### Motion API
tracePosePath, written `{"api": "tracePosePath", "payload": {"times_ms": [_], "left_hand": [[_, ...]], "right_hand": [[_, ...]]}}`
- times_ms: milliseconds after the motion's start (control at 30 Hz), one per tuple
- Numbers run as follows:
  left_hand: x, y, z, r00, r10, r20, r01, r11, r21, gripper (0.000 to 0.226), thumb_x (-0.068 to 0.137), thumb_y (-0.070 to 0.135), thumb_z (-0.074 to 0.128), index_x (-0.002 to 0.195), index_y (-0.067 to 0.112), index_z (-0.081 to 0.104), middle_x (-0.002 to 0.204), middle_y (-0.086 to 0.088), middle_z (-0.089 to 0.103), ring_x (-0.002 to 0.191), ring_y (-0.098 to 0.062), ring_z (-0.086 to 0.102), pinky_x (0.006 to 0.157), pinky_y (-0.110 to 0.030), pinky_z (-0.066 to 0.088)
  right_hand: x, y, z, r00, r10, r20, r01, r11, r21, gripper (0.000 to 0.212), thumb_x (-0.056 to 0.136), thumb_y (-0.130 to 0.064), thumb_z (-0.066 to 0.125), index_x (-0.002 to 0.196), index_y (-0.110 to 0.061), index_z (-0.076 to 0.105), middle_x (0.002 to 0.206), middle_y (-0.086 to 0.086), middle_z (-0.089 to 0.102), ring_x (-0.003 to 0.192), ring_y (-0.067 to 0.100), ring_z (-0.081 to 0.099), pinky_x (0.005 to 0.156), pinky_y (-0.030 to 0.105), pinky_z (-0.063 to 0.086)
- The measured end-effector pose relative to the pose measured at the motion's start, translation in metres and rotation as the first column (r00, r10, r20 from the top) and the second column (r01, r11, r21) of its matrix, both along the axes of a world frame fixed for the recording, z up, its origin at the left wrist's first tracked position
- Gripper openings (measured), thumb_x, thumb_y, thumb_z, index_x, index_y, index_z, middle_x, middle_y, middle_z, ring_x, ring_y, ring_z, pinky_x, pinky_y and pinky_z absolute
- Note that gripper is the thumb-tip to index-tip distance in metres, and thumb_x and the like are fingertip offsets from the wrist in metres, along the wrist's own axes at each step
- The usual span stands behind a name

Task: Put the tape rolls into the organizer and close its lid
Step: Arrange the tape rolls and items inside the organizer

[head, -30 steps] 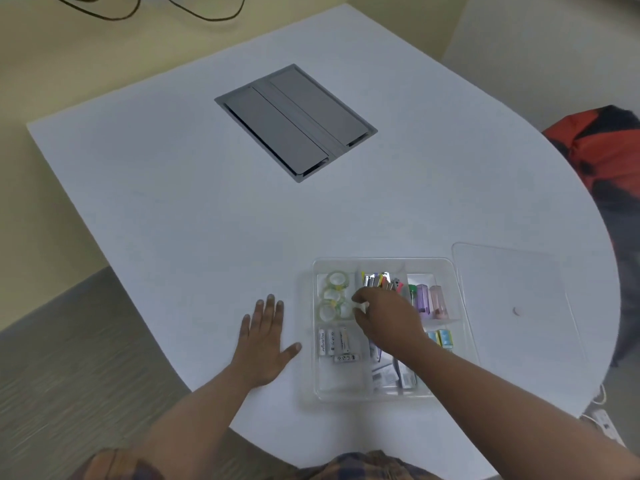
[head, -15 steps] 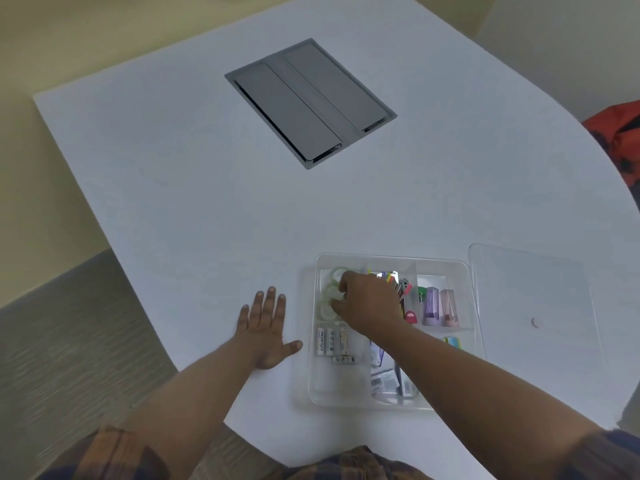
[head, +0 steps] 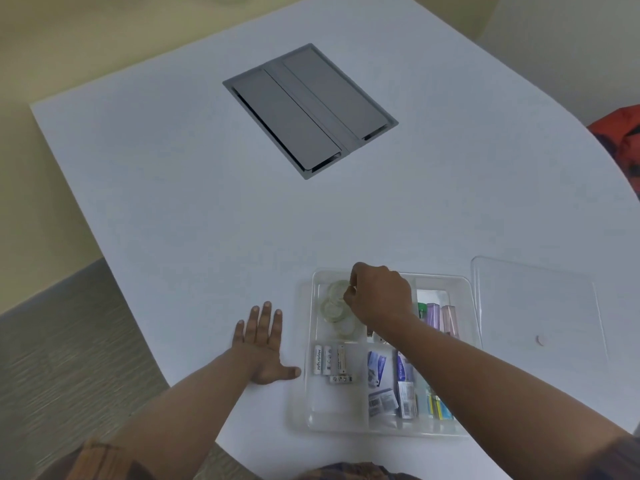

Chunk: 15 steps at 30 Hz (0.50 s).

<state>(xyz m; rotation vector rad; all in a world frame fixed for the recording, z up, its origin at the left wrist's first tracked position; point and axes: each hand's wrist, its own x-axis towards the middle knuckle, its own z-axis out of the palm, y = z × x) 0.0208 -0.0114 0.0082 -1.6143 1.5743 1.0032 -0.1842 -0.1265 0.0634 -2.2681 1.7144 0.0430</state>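
Note:
The clear organizer [head: 468,292] sits open near the table's front edge. Its far-left compartment holds three pale tape rolls: one at the back [head: 336,289], one in the middle [head: 330,310] and one nearer me [head: 347,330]. My right hand [head: 379,297] hovers over that compartment, thumb and fingers pinched on the rim of the back tape roll. My left hand [head: 263,344] lies flat on the table just left of the organizer, fingers spread, holding nothing. The clear lid [head: 540,306] lies flat on the table to the right of the organizer.
The other compartments hold batteries [head: 329,363], small packets [head: 403,382] and coloured tubes [head: 440,315]. A grey cable hatch [head: 310,109] is set into the table farther back. A red bag [head: 621,133] sits beyond the right edge. The table's curved edge runs close under my left forearm.
My right hand has moved left and back from the middle of the organizer to the tape compartment. The left hand has stayed flat on the table.

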Motion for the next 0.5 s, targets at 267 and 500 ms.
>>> {"api": "tracePosePath", "payload": {"times_ms": [267,500], "left_hand": [[0.002,0.000,-0.001,1.000,0.004,-0.017,-0.004,1.000,0.011,0.114,0.076,0.084,0.031,0.122,0.015,-0.048,0.129,-0.009,-0.058,0.128,-0.032,-0.048,0.112,-0.054,-0.020],[0.002,0.002,0.000,0.999,0.017,-0.031,-0.017,1.000,-0.004,0.114,0.076,0.084,0.030,0.122,0.014,-0.048,0.129,-0.009,-0.057,0.128,-0.032,-0.048,0.112,-0.054,-0.020]], "right_hand": [[-0.002,0.009,-0.013,0.985,0.166,-0.056,-0.169,0.983,-0.067,0.017,0.094,-0.028,0.049,0.090,-0.015,0.060,0.080,0.002,0.061,0.062,0.030,0.062,0.052,0.028,0.034],[0.000,0.012,-0.012,0.954,0.272,-0.122,-0.255,0.957,0.141,0.032,0.088,-0.037,0.059,0.117,-0.023,0.058,0.100,0.002,0.065,0.084,0.030,0.066,0.065,0.035,0.047]]}}
